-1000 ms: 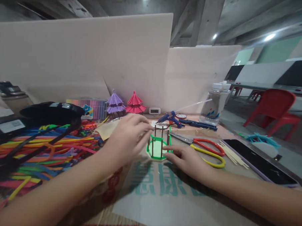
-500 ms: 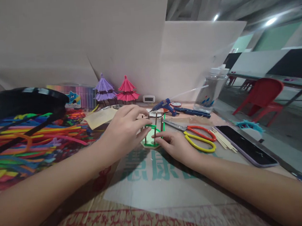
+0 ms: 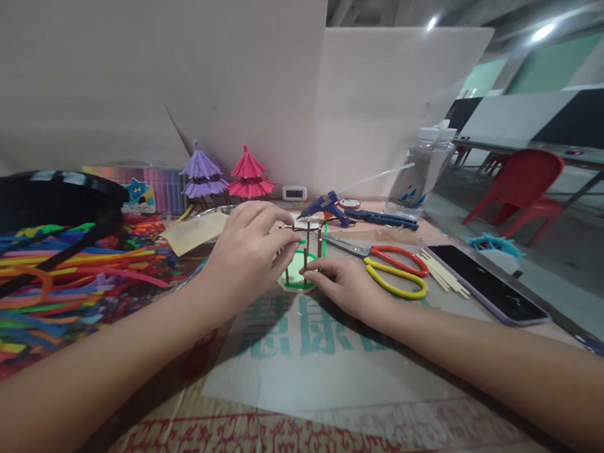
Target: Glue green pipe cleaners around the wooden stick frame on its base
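A small frame of brown upright sticks stands on a pale base with green edging, at the middle of the table. My left hand reaches over its left side, fingers bent and brought together near the stick tops; what they pinch is too small to make out. My right hand is at the frame's lower right, thumb and forefinger closed on a front brown stick. Behind the frame lies a blue glue gun. Scissors with red and yellow handles lie to the right.
Colourful craft stems and a black object fill the left. Purple and pink roofed models stand behind. At right are a phone, pale sticks and a clear bottle.
The whole view has shifted slightly, so things appear a little higher and further left. My left fingers have come a little closer together at the stick tops; my right hand keeps its pinch.
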`<state>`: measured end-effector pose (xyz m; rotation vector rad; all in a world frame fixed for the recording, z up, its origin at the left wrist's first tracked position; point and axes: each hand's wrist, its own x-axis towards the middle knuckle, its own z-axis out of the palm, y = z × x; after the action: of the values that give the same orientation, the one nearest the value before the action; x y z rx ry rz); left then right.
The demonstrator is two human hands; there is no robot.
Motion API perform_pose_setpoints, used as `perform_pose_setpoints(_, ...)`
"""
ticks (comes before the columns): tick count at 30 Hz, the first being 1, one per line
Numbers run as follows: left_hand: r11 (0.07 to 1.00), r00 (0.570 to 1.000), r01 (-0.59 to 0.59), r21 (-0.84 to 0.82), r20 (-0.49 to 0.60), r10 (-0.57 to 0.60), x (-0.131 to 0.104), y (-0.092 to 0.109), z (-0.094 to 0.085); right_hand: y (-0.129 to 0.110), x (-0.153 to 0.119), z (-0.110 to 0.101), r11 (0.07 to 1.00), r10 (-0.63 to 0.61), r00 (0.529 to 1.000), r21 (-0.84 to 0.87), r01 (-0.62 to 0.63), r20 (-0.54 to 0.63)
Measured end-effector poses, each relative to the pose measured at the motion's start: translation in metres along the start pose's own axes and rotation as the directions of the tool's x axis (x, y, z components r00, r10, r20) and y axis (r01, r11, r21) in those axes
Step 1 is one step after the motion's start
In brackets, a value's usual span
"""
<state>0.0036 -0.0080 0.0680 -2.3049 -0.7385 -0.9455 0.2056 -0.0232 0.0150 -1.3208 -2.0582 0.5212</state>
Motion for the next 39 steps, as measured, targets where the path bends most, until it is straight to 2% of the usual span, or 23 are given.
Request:
perform_pose_setpoints(11, 0.999, 0.999, -0.036, -0.007, 0.011, 0.036, -0.0019, -0.0016, -0.0006, 0.0014, -0.0006, 0.0000, 1.000, -0.031, 1.000, 0.001, 0.031, 0.004)
perform_pose_setpoints(39, 0.999, 0.998, -0.032, 0.003, 0.045, 0.032, -0.0001, 0.0028, -0.0050, 0.0004, -0.0008, -0.0016, 0.999, -0.035, 0.999, -0.016, 0.035, 0.016)
